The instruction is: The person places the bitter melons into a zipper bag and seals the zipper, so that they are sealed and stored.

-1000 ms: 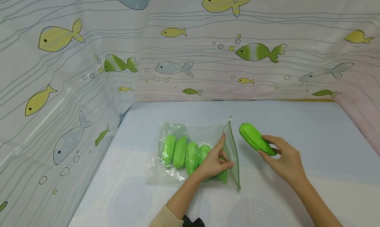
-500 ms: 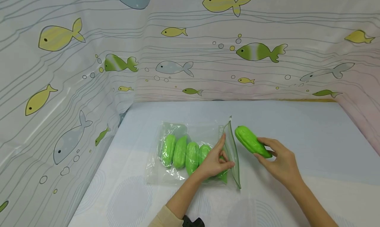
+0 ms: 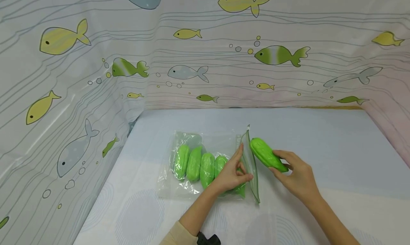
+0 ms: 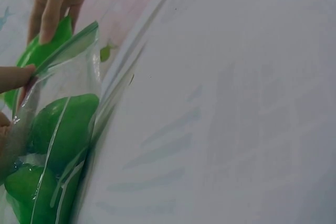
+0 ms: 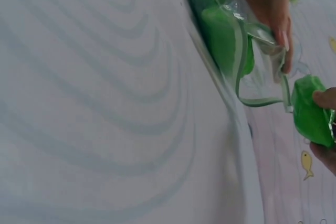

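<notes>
A clear zip bag with a green rim lies in the head view, holding several green, ridged, elongated vegetable-like objects. My left hand grips the bag at its parted mouth, index finger and thumb spread along the rim, other fingers curled. Just right of the mouth, my right hand pinches another green piece by its lower right end, the far end tilted up toward the rim. The left wrist view shows the bag with that piece behind its rim; the right wrist view shows the piece beside the mouth.
A pale cloth with round patterns covers the table. Behind and at the left stands a curtain printed with fish. A black object is at the left wrist, by the front edge of the view.
My right hand has moved left and slightly down with the green piece, bringing its tip close to the bag's rim. My left hand and the bag have stayed nearly still.
</notes>
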`<state>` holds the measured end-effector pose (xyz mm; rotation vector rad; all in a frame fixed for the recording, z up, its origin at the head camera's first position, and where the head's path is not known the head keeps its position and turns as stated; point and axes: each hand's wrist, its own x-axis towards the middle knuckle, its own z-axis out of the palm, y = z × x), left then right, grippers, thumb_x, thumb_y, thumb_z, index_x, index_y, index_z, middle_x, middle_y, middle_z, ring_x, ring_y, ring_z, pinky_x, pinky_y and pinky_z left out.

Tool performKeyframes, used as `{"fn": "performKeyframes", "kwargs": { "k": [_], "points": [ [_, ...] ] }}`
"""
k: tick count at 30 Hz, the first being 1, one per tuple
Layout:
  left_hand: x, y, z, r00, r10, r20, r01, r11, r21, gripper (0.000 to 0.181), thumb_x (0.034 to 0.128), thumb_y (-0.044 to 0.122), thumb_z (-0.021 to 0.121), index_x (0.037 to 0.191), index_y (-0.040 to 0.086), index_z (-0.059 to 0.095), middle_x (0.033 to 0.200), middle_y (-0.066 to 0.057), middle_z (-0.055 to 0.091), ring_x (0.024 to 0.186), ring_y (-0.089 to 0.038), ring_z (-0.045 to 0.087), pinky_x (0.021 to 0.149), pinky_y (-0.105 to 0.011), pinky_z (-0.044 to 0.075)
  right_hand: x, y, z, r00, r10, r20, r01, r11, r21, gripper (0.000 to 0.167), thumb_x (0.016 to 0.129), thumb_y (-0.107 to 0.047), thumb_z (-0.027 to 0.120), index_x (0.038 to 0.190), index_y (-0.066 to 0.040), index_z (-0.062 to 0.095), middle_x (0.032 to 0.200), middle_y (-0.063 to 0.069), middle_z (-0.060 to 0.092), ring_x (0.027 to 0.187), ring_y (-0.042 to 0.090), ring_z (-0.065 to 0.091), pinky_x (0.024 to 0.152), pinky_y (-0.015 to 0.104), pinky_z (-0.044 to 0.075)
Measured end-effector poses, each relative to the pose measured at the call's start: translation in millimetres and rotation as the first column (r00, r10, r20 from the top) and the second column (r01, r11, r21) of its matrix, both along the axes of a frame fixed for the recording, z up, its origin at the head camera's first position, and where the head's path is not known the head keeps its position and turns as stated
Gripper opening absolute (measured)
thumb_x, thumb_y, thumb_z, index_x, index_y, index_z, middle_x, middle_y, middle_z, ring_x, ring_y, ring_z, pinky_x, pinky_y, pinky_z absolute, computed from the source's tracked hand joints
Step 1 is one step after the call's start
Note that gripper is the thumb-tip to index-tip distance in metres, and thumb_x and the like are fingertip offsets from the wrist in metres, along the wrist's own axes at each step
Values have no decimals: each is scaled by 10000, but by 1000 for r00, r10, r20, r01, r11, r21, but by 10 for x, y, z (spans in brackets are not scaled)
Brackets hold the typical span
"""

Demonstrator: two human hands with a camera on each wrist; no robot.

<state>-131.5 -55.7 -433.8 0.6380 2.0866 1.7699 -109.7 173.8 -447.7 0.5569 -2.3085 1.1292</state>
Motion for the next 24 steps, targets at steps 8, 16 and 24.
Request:
{"fn": "performKeyframes", "kwargs": {
  "k": [8, 16, 24],
  "points": [
    [12, -8, 32, 999, -12, -34, 11, 1000, -12, 984, 818, -89, 696, 1514, -26, 4, 1007, -259, 557, 729, -75, 566, 728, -227, 572, 35, -106, -148, 997, -35, 70, 32, 999, 41, 583, 604, 64, 870, 1142, -23, 662, 1115, 77, 659, 989, 184, 624, 714, 84, 510],
    [-6, -5, 3, 1000, -5, -31, 4, 1000, -24, 995, 813, -90, 700, 1515, -17, -1, 955, -257, 572, 730, -91, 567, 721, -224, 571, 77, -206, -202, 990, -19, 140, 17, 1000, 15, 552, 630, 64, 860, 1137, -11, 654, 1100, 104, 653, 959, 272, 645, 660, 278, 592],
    [-108, 6, -302, 1000, 12, -26, -13, 1000, -9, 1042, 814, -44, 728, 1545, 98, -1, 784, -190, 587, 706, -53, 565, 703, -226, 572, 132, -284, -224, 963, 45, 266, -28, 997, -70, 549, 680, 49, 837, 1183, 12, 619, 1153, 148, 623, 969, 332, 646, 705, 285, 590]
  ]
}}
